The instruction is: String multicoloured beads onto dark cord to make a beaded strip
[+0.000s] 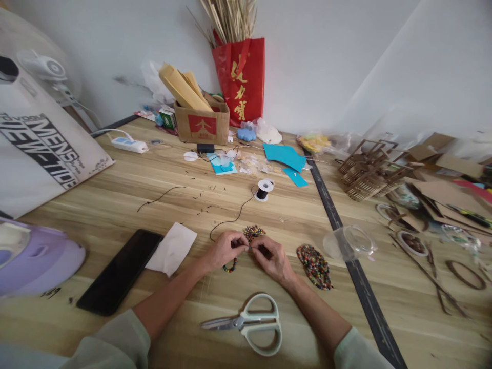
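My left hand (226,247) and my right hand (271,257) meet over the wooden table (115,205), fingertips pinched together on a strand of small coloured beads (230,267) that hangs below my left hand. A small pile of mixed beads (253,232) lies just beyond my fingers. A black thread (230,220) runs from my hands up to a small spool (264,189). To the right of my right hand lies a flat oval piece of beadwork (315,265).
Pale green scissors (253,324) lie near the front edge between my forearms. A black phone (120,270) and white paper (171,248) are at left, a clear plastic cup (348,242) at right. A cardboard box (202,122), red bag (240,79) and wooden lattice model (365,169) stand farther back.
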A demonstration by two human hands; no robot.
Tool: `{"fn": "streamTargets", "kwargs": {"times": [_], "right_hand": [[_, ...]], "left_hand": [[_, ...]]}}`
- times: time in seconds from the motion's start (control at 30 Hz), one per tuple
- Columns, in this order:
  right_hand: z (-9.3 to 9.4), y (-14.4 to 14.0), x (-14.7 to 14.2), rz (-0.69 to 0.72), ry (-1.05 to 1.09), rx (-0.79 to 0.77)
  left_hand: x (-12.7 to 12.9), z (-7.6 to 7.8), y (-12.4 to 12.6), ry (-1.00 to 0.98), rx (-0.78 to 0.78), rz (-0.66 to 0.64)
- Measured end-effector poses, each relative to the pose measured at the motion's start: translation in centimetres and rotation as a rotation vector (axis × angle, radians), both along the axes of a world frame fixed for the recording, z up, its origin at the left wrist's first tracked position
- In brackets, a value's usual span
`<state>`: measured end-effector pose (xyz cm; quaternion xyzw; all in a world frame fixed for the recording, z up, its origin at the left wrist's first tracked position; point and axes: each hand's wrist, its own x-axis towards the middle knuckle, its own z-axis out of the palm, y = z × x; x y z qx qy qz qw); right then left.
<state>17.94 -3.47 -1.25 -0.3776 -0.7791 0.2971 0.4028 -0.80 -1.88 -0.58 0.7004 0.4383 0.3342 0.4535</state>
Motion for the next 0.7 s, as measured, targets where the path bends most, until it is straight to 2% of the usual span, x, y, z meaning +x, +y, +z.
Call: {"fn": "streamTargets", "kwargs": {"times": [0.33, 0.7], "right_hand": [[-0.36, 0.19, 0.13, 0.027, -0.051, 0.051], [-0.69, 0.12, 0.11, 0.052, -0.111, 0.143]], "left_hand": [[-0.08, -0.22, 0.07, -0.017, -0.01, 0.001], [-0.09, 0.18, -0.01, -0.169, -0.019, -0.034]]}}
